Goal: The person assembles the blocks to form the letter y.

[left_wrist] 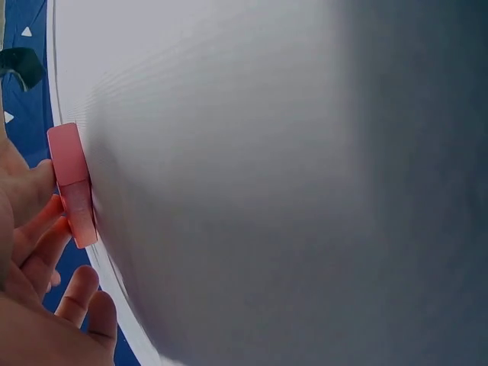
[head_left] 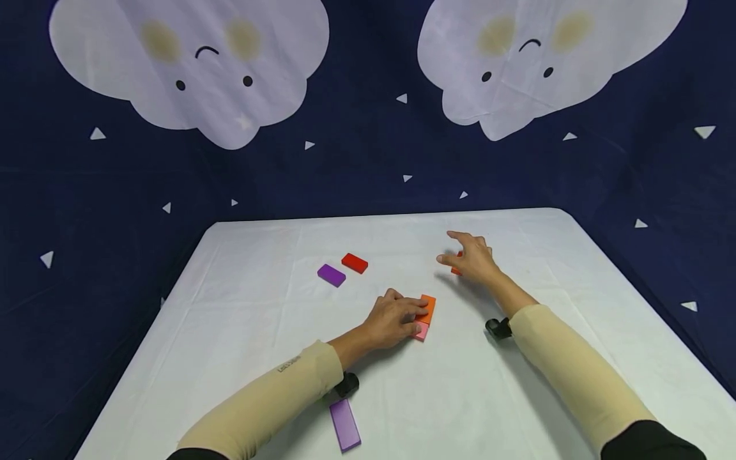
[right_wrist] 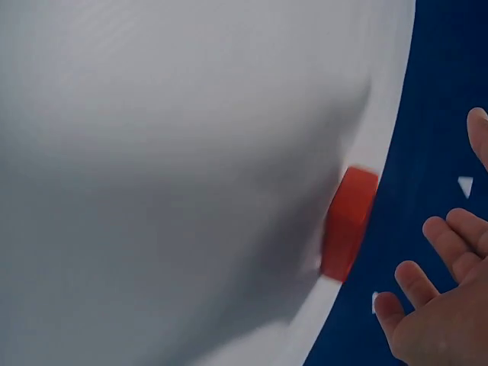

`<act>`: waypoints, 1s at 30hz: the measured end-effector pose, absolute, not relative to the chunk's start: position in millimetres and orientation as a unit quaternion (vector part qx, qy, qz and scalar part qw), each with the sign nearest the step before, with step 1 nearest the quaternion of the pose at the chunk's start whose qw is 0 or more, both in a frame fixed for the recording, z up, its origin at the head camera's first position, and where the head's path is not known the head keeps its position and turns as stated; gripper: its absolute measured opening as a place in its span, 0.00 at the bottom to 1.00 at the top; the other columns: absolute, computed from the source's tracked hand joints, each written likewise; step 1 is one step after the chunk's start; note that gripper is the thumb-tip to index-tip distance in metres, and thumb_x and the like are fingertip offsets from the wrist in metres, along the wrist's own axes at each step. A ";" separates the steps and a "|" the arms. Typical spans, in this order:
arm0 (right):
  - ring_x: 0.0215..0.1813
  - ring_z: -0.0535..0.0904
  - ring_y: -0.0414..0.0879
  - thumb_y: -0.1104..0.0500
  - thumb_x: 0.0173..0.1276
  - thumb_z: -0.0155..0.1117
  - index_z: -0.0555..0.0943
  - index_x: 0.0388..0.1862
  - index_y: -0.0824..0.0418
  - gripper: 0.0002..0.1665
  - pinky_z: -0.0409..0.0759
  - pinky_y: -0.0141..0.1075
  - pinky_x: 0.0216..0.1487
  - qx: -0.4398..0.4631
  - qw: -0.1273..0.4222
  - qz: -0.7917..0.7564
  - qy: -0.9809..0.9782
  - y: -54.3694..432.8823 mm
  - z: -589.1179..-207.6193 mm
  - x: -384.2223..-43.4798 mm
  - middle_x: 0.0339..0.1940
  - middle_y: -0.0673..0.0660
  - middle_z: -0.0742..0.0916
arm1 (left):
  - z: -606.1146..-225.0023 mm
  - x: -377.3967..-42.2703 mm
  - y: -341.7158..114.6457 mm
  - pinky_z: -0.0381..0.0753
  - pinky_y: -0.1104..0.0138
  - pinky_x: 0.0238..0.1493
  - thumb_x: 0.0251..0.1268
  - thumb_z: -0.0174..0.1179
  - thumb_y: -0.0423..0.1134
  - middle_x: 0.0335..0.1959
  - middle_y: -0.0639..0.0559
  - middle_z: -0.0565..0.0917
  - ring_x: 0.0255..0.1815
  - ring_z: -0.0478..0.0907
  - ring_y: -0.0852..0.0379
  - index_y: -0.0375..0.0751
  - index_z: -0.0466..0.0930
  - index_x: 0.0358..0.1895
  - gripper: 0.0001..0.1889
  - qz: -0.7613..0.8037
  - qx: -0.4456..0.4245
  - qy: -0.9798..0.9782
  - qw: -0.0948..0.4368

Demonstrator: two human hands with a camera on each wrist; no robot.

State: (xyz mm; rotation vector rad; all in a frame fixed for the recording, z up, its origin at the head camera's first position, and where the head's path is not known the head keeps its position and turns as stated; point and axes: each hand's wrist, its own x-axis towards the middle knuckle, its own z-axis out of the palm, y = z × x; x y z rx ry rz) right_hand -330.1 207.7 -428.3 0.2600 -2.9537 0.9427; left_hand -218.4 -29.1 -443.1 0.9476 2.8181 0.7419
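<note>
Two blocks, orange (head_left: pixel 430 308) and pink (head_left: pixel 423 333), lie end to end, touching, around the middle of the bench (head_left: pixel 241 287). My left grip (head_left: pixel 391 321) is on them: thumb at the pink, fingers at the orange, thumb and fingers apart, touching rather than clamped. Red-orange block (right_wrist: pixel 349 225) sits farther off to the right, partly hidden under my right grip (head_left: pixel 475 259) in the head view; thumb and index spread wide, holding nothing, a gap to the block in the right wrist view. Purple block (head_left: pixel 331 275) and red block (head_left: pixel 354 262) lie just beside each other, beyond my left grip. Lilac block (head_left: pixel 345 425) is nearest me, by my left sleeve (head_left: pixel 276 399). Navy backdrop (head_left: pixel 356 185), cloud prints (head_left: pixel 213 105) behind.
</note>
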 end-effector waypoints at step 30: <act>0.67 0.61 0.53 0.43 0.58 0.68 0.61 0.72 0.42 0.44 0.58 0.55 0.67 0.305 -0.106 0.273 -0.906 74.1 -412.5 -385.1 0.70 0.54 0.70 | -443.8 -221.9 -32.4 0.58 0.72 0.41 0.61 0.61 0.45 0.63 0.63 0.75 0.47 0.66 0.59 0.52 0.79 0.58 0.20 0.236 0.331 0.913 0.027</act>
